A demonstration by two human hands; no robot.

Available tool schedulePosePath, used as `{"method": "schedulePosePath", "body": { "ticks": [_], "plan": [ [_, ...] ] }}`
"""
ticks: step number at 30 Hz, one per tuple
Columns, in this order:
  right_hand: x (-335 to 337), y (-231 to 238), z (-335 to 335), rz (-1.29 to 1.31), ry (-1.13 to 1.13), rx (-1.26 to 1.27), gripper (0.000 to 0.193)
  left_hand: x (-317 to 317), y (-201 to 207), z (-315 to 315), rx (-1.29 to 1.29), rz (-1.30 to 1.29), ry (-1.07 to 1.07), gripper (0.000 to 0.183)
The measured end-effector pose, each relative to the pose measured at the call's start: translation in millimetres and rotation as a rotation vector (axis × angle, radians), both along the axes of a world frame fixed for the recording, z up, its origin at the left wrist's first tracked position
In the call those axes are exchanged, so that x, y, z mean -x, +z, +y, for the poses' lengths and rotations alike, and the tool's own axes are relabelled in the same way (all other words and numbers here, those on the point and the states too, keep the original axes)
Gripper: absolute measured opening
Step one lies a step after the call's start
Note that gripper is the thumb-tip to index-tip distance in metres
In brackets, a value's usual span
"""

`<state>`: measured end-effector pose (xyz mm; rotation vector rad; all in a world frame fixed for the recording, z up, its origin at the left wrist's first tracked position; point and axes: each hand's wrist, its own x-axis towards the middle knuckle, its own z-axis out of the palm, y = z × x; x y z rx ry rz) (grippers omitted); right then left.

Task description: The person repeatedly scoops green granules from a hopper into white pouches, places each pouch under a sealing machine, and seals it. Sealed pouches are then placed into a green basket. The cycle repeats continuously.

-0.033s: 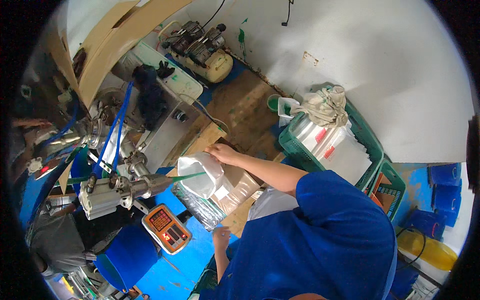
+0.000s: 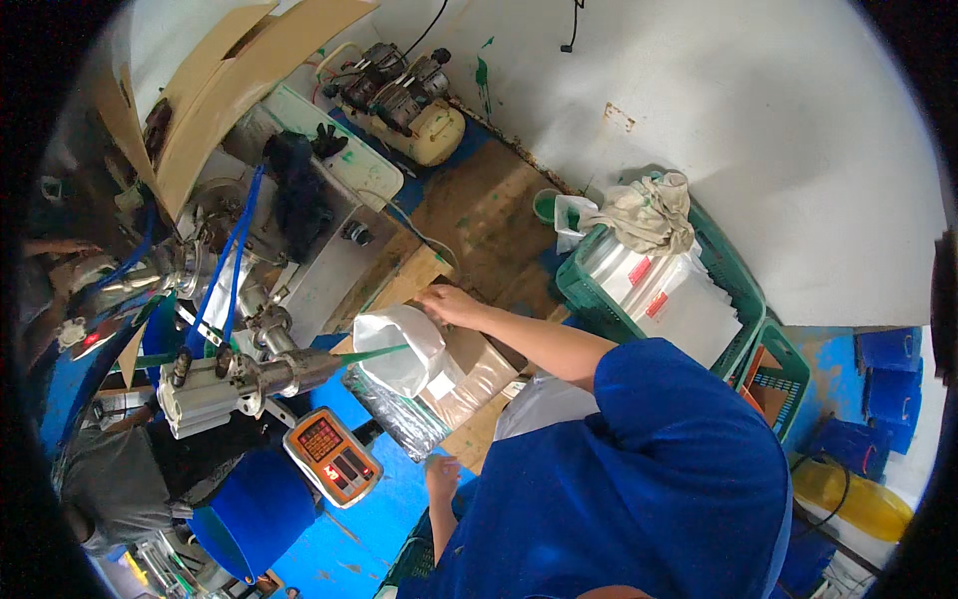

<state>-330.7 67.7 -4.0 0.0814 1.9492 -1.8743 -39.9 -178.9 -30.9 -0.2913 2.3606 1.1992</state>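
My right hand [image 2: 451, 304] reaches forward and left and grips the top edge of a white plastic bag [image 2: 399, 349]. The bag's mouth sits under a green spout [image 2: 371, 353] on a metal filling machine [image 2: 249, 371]. A brown paper-wrapped package [image 2: 477, 374] lies just right of the bag, and a clear bag with dark contents [image 2: 399, 421] lies below it. My left hand [image 2: 439, 475] hangs low by the blue surface, apart from the bags, with nothing visible in it. My blue shirt fills the lower right.
An orange scale with a red display [image 2: 332, 457] sits left of my left hand. A blue bucket [image 2: 257, 511] stands below the machine. Green crates [image 2: 733, 290] with white packs and a rag are at right. A cream compressor [image 2: 414, 110] and cardboard sheets [image 2: 230, 80] stand at the back.
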Motion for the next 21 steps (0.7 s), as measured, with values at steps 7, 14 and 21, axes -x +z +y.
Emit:
{"method": "schedulePosePath", "body": {
  "ticks": [7, 14, 21],
  "plan": [
    [-35.5, -32.5, 170.5, 0.379, -0.263, -0.633, 0.025, -41.0, 33.4, 25.2, 0.170, -0.394, 0.315, 0.010],
    [-46.7, -68.6, 342.0, 0.318, -0.456, -1.657, 0.051, -37.3, 17.0, 60.1, 0.207, -0.456, 0.281, 0.012],
    [13.5, 43.6, 441.1, 0.501, -0.874, -0.897, 0.024, 8.6, -16.4, 73.1, -0.051, -0.280, 0.338, 0.019]
  ]
}}
